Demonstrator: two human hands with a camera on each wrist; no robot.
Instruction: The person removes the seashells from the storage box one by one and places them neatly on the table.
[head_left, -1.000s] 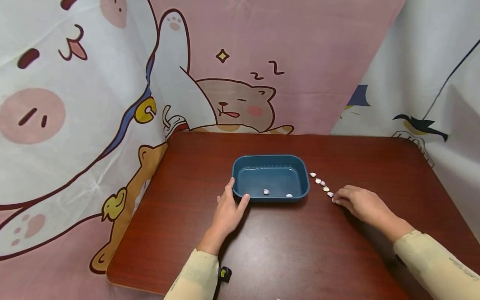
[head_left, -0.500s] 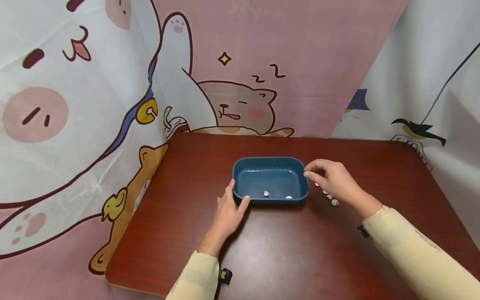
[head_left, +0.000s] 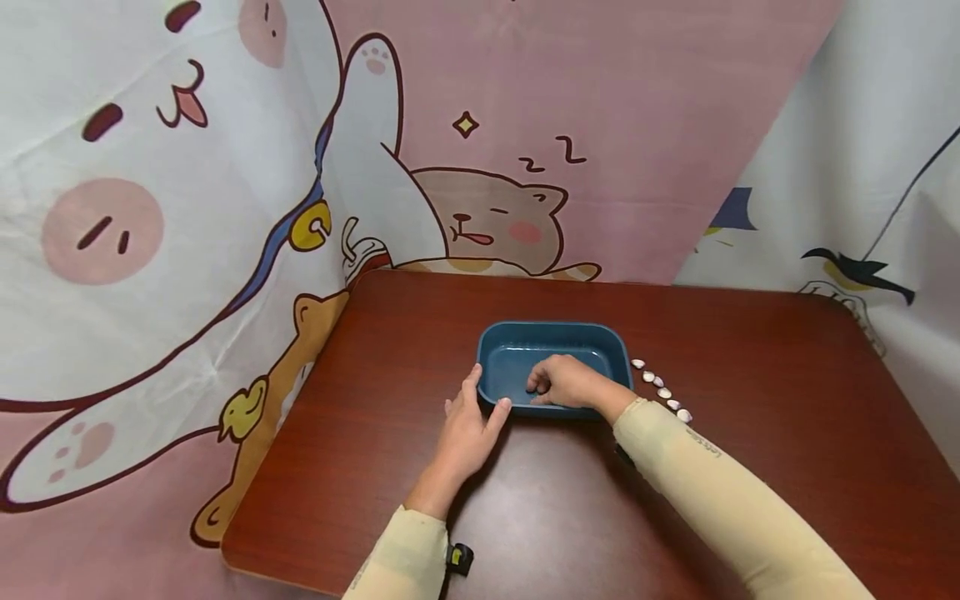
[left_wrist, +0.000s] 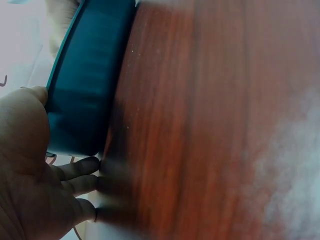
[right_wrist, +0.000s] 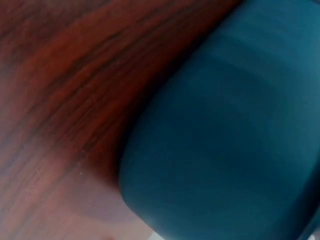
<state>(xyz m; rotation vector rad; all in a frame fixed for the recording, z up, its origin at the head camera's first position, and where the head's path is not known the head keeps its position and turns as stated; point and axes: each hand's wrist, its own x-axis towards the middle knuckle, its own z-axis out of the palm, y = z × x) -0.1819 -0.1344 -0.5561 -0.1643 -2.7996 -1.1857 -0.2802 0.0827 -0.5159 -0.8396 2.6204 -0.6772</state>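
Note:
A deep blue rectangular tray (head_left: 553, 327) sits on the table. My left hand (head_left: 467, 429) holds its near left corner, thumb at the front rim and index finger at the left side. In the left wrist view, the left fingers (left_wrist: 80, 175) extend by the tray's end. My right hand (head_left: 570, 383) reaches down inside the tray, fingers bent and thumb low near the floor. Whether a shell lies between those fingertips is hidden. Several small pale shells (head_left: 664, 392) form a slanting row just right of the tray. The right wrist view mostly shows the tray's outer wall (right_wrist: 215, 135).
The brown wooden table (head_left: 420, 333) extends to both sides and toward me. A curtain (head_left: 645, 125) with cartoon animals hangs behind its far edge and on the left.
My right hand has left the shell row, passed over the tray's right rim, and gone down inside the tray. The left hand stays at its corner. The head view shifts slightly.

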